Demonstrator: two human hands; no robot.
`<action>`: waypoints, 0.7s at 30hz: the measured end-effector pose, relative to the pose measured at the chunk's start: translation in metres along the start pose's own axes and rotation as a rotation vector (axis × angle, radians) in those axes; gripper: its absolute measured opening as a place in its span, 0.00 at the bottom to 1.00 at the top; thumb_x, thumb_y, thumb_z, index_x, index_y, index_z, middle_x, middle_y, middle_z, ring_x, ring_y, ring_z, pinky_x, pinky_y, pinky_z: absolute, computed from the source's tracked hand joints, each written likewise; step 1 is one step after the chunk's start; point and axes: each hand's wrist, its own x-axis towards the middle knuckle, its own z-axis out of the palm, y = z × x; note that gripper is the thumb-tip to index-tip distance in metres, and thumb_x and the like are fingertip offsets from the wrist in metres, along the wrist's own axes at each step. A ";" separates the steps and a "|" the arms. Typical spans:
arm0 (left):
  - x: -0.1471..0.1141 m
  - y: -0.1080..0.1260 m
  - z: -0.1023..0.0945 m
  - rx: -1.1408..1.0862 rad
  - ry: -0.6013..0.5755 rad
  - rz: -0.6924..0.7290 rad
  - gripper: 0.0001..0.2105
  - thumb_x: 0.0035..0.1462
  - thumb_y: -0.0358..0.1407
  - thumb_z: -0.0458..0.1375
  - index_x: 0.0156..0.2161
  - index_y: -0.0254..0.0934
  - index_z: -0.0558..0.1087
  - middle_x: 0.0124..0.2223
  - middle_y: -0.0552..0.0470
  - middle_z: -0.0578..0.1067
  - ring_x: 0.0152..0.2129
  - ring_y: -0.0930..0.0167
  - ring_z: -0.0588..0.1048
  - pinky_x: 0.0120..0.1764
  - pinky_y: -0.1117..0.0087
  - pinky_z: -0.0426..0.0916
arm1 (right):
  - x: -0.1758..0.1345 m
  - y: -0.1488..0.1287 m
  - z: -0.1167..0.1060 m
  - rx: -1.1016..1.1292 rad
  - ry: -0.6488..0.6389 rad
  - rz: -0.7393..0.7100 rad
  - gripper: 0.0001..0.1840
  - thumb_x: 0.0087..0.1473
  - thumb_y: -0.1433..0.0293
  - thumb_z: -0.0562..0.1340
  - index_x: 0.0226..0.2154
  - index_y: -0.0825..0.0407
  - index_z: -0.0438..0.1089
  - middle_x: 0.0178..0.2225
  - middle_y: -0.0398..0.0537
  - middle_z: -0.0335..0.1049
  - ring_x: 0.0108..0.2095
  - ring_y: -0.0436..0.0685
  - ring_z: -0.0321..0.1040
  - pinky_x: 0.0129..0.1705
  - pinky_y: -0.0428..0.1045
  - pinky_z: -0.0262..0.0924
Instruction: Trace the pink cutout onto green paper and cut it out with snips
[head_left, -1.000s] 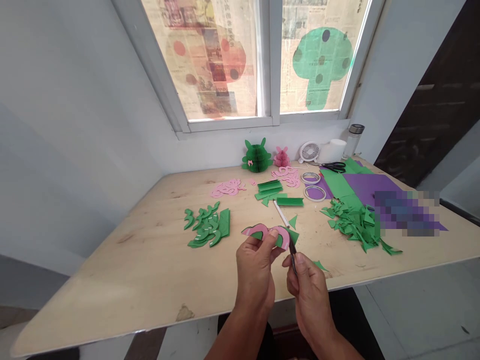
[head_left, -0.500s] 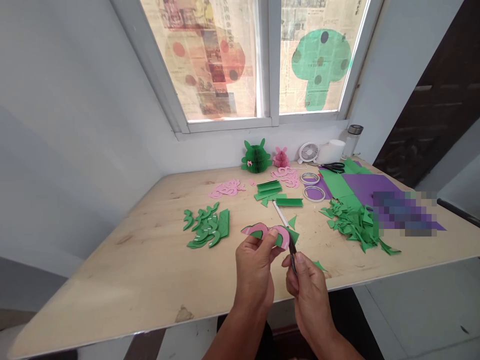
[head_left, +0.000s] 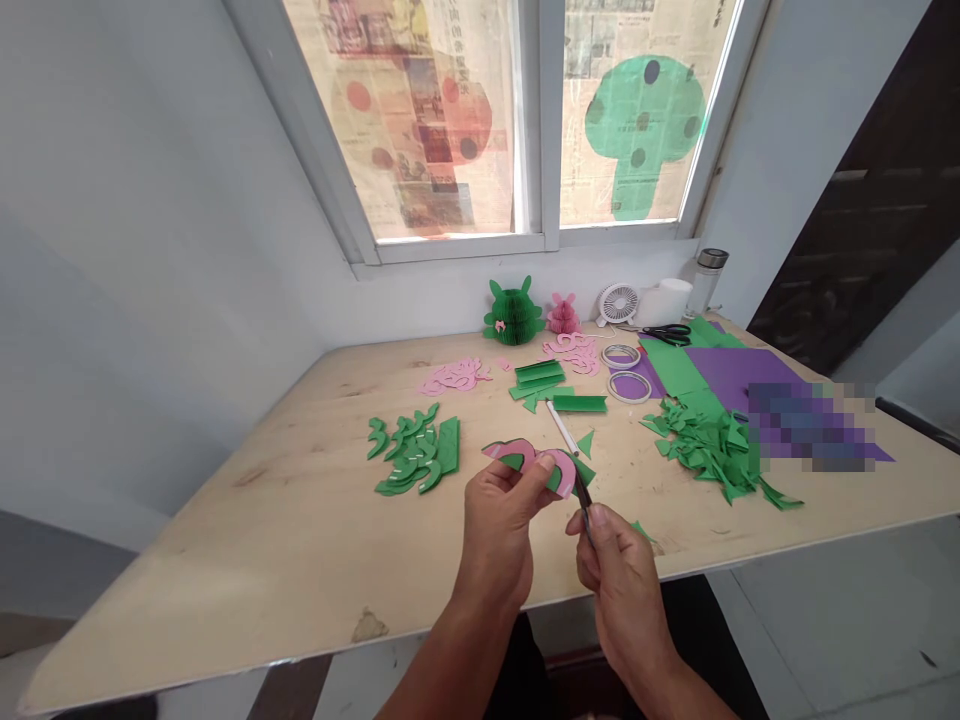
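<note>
My left hand pinches a curved pink paper cutout laid over green paper, thumb on top. My right hand is closed round a pair of dark scissors. The blades meet the green paper along the right edge of the pink shape. How far apart the blades are is hard to make out. Just beyond the hands lie a white pen and a small green scrap. A pile of curved green cutouts sits to the left.
Green scraps heap up at right beside purple paper. Pink cutouts, folded green strips and tape rolls lie farther back. A green paper animal, a small fan and a bottle stand by the wall.
My left hand and forearm have shifted slightly left, and the paper has turned a little with them. The scissors stay at the paper's right edge.
</note>
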 end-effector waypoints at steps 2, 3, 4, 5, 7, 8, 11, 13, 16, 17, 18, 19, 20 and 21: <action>0.001 0.001 -0.002 0.010 -0.003 -0.009 0.08 0.42 0.33 0.68 0.24 0.32 0.74 0.24 0.54 0.74 0.25 0.74 0.71 0.32 0.71 0.71 | 0.000 0.000 -0.001 -0.006 -0.006 -0.002 0.23 0.53 0.50 0.59 0.26 0.55 0.66 0.13 0.31 0.41 0.16 0.45 0.33 0.18 0.44 0.30; 0.002 0.002 -0.002 0.014 -0.002 -0.013 0.08 0.41 0.33 0.68 0.24 0.32 0.74 0.24 0.54 0.74 0.25 0.74 0.71 0.31 0.71 0.71 | 0.000 0.000 -0.001 -0.009 -0.008 -0.003 0.23 0.53 0.50 0.59 0.26 0.55 0.66 0.14 0.31 0.41 0.16 0.44 0.33 0.18 0.44 0.30; 0.002 0.002 -0.003 0.018 0.001 -0.013 0.08 0.41 0.33 0.68 0.24 0.32 0.74 0.24 0.54 0.74 0.24 0.74 0.71 0.31 0.71 0.71 | 0.000 0.000 -0.001 -0.011 -0.010 -0.002 0.23 0.53 0.51 0.59 0.26 0.55 0.66 0.14 0.31 0.41 0.16 0.44 0.34 0.18 0.44 0.30; 0.003 0.002 -0.003 0.023 0.001 -0.014 0.08 0.41 0.33 0.68 0.24 0.32 0.74 0.24 0.54 0.74 0.24 0.74 0.71 0.31 0.71 0.71 | -0.001 0.000 -0.001 -0.011 -0.011 -0.002 0.23 0.53 0.51 0.59 0.25 0.55 0.66 0.14 0.31 0.41 0.16 0.44 0.34 0.18 0.44 0.30; 0.003 0.002 -0.004 0.034 -0.002 -0.012 0.07 0.42 0.33 0.68 0.24 0.32 0.74 0.25 0.54 0.75 0.25 0.74 0.71 0.31 0.71 0.71 | -0.001 0.000 0.000 -0.012 -0.011 -0.002 0.23 0.53 0.51 0.59 0.26 0.55 0.66 0.14 0.31 0.41 0.16 0.44 0.34 0.18 0.44 0.30; 0.003 0.003 -0.004 0.039 -0.003 -0.012 0.07 0.42 0.33 0.67 0.24 0.32 0.74 0.25 0.54 0.75 0.25 0.74 0.71 0.31 0.71 0.71 | -0.001 0.001 0.000 -0.012 -0.011 0.000 0.23 0.53 0.51 0.59 0.26 0.55 0.66 0.14 0.31 0.41 0.16 0.44 0.34 0.18 0.44 0.30; 0.002 0.003 -0.005 0.052 -0.003 -0.016 0.08 0.42 0.34 0.67 0.24 0.32 0.74 0.25 0.53 0.75 0.24 0.73 0.71 0.31 0.71 0.70 | -0.001 0.002 0.000 -0.021 -0.005 -0.003 0.23 0.54 0.50 0.58 0.26 0.55 0.66 0.13 0.31 0.41 0.16 0.44 0.34 0.18 0.45 0.30; 0.002 0.004 -0.004 0.059 -0.003 -0.019 0.08 0.41 0.34 0.68 0.24 0.32 0.74 0.25 0.53 0.75 0.24 0.74 0.71 0.31 0.71 0.70 | -0.002 0.001 0.000 -0.028 -0.008 -0.004 0.23 0.54 0.50 0.58 0.26 0.55 0.66 0.14 0.31 0.40 0.16 0.45 0.34 0.18 0.45 0.29; 0.002 0.004 -0.004 0.066 0.002 -0.020 0.08 0.40 0.34 0.68 0.25 0.32 0.74 0.25 0.53 0.75 0.23 0.74 0.71 0.30 0.72 0.70 | -0.004 -0.002 0.000 -0.037 -0.031 0.005 0.23 0.55 0.51 0.57 0.27 0.55 0.66 0.15 0.31 0.40 0.17 0.45 0.34 0.19 0.45 0.30; 0.003 0.005 -0.003 0.070 0.003 -0.018 0.08 0.40 0.34 0.68 0.25 0.32 0.74 0.25 0.54 0.74 0.23 0.75 0.70 0.30 0.72 0.70 | -0.005 -0.003 0.000 -0.040 -0.039 0.007 0.22 0.56 0.52 0.57 0.28 0.55 0.67 0.15 0.31 0.40 0.17 0.45 0.34 0.19 0.45 0.30; 0.003 0.005 -0.003 0.074 0.003 -0.017 0.08 0.40 0.34 0.68 0.25 0.32 0.74 0.25 0.54 0.74 0.23 0.75 0.70 0.29 0.72 0.70 | -0.005 -0.003 0.000 -0.043 -0.044 0.007 0.22 0.56 0.52 0.57 0.28 0.55 0.67 0.15 0.31 0.40 0.17 0.45 0.34 0.19 0.45 0.30; 0.003 0.005 -0.003 0.079 0.002 -0.015 0.08 0.40 0.34 0.68 0.25 0.32 0.74 0.25 0.53 0.74 0.23 0.75 0.70 0.29 0.72 0.69 | -0.005 -0.004 0.000 -0.047 -0.048 0.006 0.22 0.56 0.52 0.57 0.28 0.55 0.67 0.15 0.31 0.40 0.17 0.45 0.34 0.19 0.45 0.30; 0.003 0.006 -0.003 0.085 0.001 -0.013 0.08 0.40 0.34 0.67 0.25 0.32 0.74 0.25 0.53 0.74 0.23 0.75 0.70 0.29 0.73 0.69 | -0.005 -0.004 -0.001 -0.049 -0.050 0.005 0.22 0.56 0.52 0.57 0.27 0.55 0.67 0.15 0.32 0.40 0.17 0.45 0.34 0.19 0.45 0.30; 0.004 0.006 -0.003 0.091 0.001 -0.010 0.08 0.40 0.34 0.67 0.25 0.32 0.74 0.25 0.53 0.74 0.23 0.74 0.70 0.29 0.72 0.69 | -0.005 -0.003 -0.001 -0.048 -0.050 0.005 0.23 0.56 0.51 0.57 0.27 0.55 0.67 0.15 0.31 0.40 0.17 0.45 0.34 0.19 0.45 0.30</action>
